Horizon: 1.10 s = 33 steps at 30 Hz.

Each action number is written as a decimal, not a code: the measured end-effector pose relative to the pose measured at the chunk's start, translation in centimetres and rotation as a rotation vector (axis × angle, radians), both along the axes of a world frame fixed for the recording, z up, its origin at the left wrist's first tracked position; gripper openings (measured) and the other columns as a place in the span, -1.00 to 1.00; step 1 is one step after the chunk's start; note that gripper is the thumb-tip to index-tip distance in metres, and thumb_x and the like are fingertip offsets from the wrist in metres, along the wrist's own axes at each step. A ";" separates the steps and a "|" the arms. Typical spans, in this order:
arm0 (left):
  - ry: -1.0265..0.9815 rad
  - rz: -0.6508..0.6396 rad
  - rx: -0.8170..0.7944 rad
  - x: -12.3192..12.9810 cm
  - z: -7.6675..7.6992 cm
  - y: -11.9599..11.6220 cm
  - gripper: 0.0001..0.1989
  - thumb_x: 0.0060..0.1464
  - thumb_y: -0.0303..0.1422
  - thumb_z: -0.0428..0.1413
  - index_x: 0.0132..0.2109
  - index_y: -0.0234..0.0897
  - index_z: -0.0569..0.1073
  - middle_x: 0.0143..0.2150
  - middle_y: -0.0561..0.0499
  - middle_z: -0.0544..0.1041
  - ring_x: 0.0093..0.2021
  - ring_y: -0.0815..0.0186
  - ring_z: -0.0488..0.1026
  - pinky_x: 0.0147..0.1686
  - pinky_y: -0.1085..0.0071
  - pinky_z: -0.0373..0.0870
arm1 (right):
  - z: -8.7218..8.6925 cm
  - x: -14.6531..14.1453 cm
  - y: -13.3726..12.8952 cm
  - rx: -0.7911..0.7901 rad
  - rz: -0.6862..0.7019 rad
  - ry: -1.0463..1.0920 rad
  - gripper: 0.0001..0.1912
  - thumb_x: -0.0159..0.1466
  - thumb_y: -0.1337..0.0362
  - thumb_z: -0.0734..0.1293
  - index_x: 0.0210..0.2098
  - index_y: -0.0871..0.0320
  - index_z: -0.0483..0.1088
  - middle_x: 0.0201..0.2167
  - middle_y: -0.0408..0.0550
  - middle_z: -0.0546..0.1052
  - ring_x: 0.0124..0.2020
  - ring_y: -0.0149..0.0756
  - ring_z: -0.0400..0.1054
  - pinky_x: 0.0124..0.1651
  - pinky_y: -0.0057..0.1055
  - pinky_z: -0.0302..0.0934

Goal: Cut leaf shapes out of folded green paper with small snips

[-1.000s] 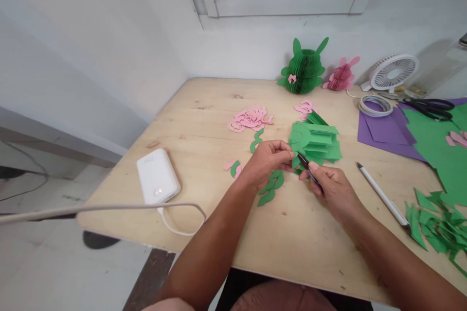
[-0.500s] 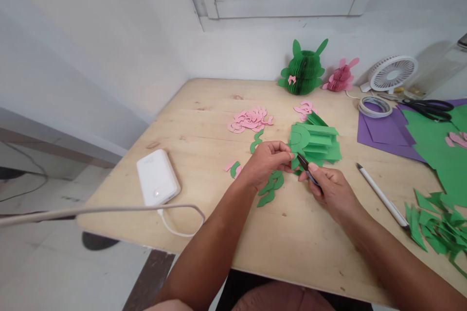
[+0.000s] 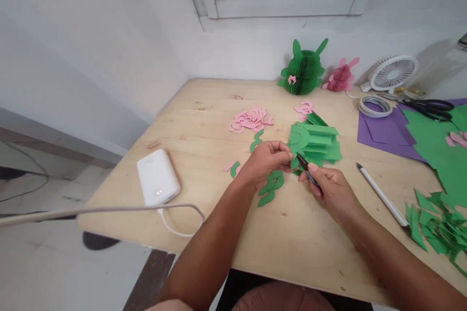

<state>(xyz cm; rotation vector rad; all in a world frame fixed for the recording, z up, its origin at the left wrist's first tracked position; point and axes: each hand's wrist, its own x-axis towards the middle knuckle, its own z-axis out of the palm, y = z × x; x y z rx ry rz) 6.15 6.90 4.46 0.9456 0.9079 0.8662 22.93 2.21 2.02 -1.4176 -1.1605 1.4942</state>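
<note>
Little moved: left hand (image 3: 270, 163) pinches green paper (image 3: 299, 137), right hand (image 3: 330, 188) dark tool (image 3: 306, 166); bare tabletop (image 3: 292, 233) between hands and edge.

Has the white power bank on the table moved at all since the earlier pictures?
No. The white power bank lies in the same spot as before, judged against the table's left edge, so there is no direction to give.
</note>
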 end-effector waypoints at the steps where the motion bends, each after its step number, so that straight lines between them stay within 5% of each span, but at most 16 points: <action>1: 0.002 0.000 0.001 0.0 0.0 0.0 -0.89 -0.12 -0.47 0.16 -0.48 -0.33 0.35 -0.54 0.08 0.41 -0.50 0.44 0.42 -0.35 0.43 0.42 | 0.0 0.0 0.0 0.002 0.001 0.000 -0.47 0.19 -0.16 0.26 -0.50 0.22 0.45 -0.79 -0.30 0.11 -0.74 -0.54 -0.16 -0.66 -0.50 -0.29; 33: 0.007 -0.006 0.010 -0.3 -0.1 0.2 -0.88 -0.15 -0.44 0.19 -0.49 -0.33 0.37 -0.53 0.06 0.43 -0.50 0.44 0.42 -0.36 0.45 0.42 | 0.0 -0.2 -0.2 0.027 -0.022 -0.010 -0.48 0.18 -0.15 0.28 -0.55 0.20 0.44 -0.79 -0.28 0.11 -0.73 -0.52 -0.15 -0.65 -0.49 -0.26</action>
